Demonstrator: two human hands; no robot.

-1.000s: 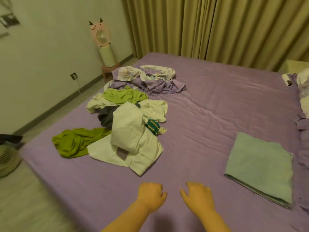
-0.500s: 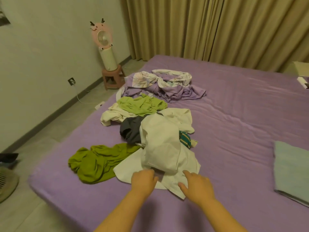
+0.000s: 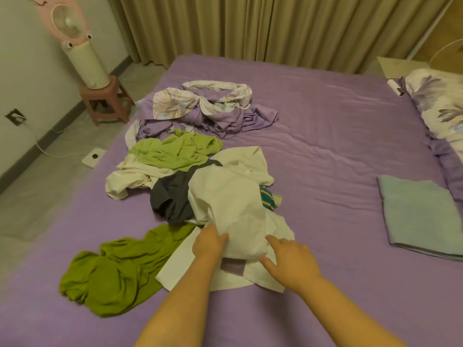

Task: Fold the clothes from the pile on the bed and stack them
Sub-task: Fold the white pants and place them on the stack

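The bed (image 3: 325, 136) carries a purple sheet. Lying on it: a loose pile of clothes (image 3: 200, 186) at the left, a folded pale green cloth (image 3: 421, 216) at the right, a floral pillow (image 3: 441, 106) far right.

Two bare forearms, hands (image 3: 209, 242) uncovered, sleeveless

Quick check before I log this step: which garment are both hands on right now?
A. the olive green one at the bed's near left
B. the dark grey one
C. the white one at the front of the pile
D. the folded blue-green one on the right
C: the left hand and right hand both rest on the near end of the white garment; neither touches the other three.
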